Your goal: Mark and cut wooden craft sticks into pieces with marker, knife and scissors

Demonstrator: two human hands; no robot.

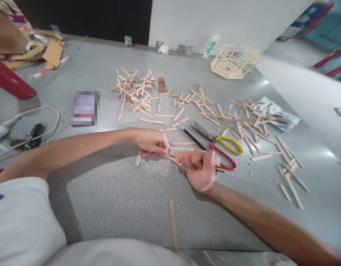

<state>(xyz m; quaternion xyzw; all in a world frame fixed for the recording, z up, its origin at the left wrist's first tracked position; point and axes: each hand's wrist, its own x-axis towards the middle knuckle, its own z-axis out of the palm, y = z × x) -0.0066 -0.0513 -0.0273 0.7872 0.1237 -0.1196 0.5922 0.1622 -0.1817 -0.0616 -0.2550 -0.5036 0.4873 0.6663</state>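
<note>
My left hand (155,144) is closed in a pinch at the left end of a small wooden craft stick (174,159). From the other side my right hand (201,168) is curled, palm up, with its fingertips at the stick's right end. A dark rod with a gold end (220,169) shows beside the right palm; whether the hand grips it is hidden. Just beyond lie a black pen-like rod (194,138) and scissors (215,139) with red and yellow handles, blades apart. Two craft sticks (183,143) rest between the hands and the scissors. Another short stick (138,159) lies under the left hand.
Loose craft sticks (137,92) are heaped across the grey table (117,207), with more by a plastic packet (280,112). A stick frame (234,62) stands back right. A pixelated object (84,108), white cable (58,118) and red cylinder (13,79) are left.
</note>
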